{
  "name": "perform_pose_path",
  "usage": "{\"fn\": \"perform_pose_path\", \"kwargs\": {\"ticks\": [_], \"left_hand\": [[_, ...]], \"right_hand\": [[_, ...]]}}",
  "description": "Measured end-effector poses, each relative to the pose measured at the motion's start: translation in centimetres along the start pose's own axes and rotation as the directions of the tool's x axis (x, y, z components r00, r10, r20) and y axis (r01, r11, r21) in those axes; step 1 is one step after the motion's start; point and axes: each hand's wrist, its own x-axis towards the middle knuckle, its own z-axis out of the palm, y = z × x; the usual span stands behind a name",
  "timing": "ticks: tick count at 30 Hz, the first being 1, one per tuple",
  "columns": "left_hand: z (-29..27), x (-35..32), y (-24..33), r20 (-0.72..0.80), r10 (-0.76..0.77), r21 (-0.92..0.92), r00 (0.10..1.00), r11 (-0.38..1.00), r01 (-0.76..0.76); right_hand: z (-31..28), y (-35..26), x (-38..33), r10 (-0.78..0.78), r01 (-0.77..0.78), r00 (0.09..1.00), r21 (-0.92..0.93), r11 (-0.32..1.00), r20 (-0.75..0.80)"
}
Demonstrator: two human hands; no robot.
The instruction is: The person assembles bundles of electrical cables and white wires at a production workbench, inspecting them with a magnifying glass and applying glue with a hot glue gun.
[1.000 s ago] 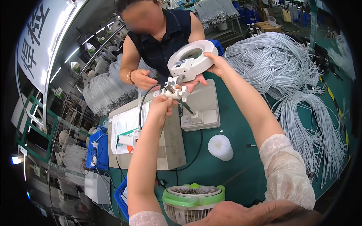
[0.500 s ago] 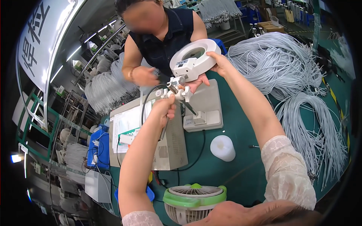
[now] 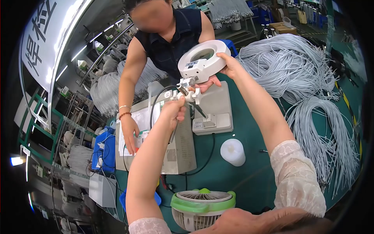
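Observation:
A white magnifying lamp (image 3: 194,69) with a ring-shaped head and a round lens is held up over the workbench. My right hand (image 3: 230,67) grips the right rim of the ring, thumb on top. Around the lamp's jointed arm, just below the white clamp knobs (image 3: 191,96), the fingers of my left hand (image 3: 173,113) are closed. Below stands a grey-beige base (image 3: 224,120), near the arm's lower end. Across the bench, a co-worker's hand (image 3: 211,83) is under the ring, and their other hand (image 3: 128,134) reaches to the papers and a small white-and-red item on a beige box.
A beige metal box (image 3: 183,156) stands left of the base. Nearer me are a white roll (image 3: 233,152) and a green-and-white fan (image 3: 203,206). Grey cable bundles (image 3: 280,66) cover the right side. Blue bins (image 3: 103,150) stand at the left, and a black cord crosses the green bench.
The co-worker's hand, earlier blurred beside the lamp, has moved down and left to the top of the beige box. My hands keep their grip on the lamp, nearly still.

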Motion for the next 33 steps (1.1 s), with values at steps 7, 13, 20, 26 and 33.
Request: {"fn": "perform_pose_path", "kwargs": {"ticks": [7, 13, 20, 26, 33], "left_hand": [[-0.1, 0.0, 0.3, -0.002, -0.005, -0.016, 1.000, 1.000, 0.005], [-0.1, -0.2, 0.3, -0.023, 0.045, 0.013, 0.999, 0.999, -0.045], [-0.6, 0.2, -0.1, 0.018, 0.025, -0.016, 1.000, 1.000, -0.025], [0.0, 0.1, -0.2, 0.008, 0.020, -0.016, 1.000, 1.000, -0.020], [-0.5, 0.3, -0.2, 0.020, 0.033, -0.002, 0.999, 0.999, -0.033]], "right_hand": [[0.3, 0.2, 0.5, -0.021, 0.021, 1.000, 0.000, 1.000, -0.022], [0.6, 0.3, 0.2, -0.041, 0.041, 0.999, 0.011, 0.999, 0.019], [0.5, 0.6, -0.3, -0.032, 0.032, 0.999, 0.031, 0.999, 0.013], [0.3, 0.1, -1.1, -0.011, 0.011, 1.000, 0.002, 1.000, -0.004], [0.4, 0.5, -0.9, -0.018, 0.018, 1.000, -0.019, 1.000, -0.003]]}}
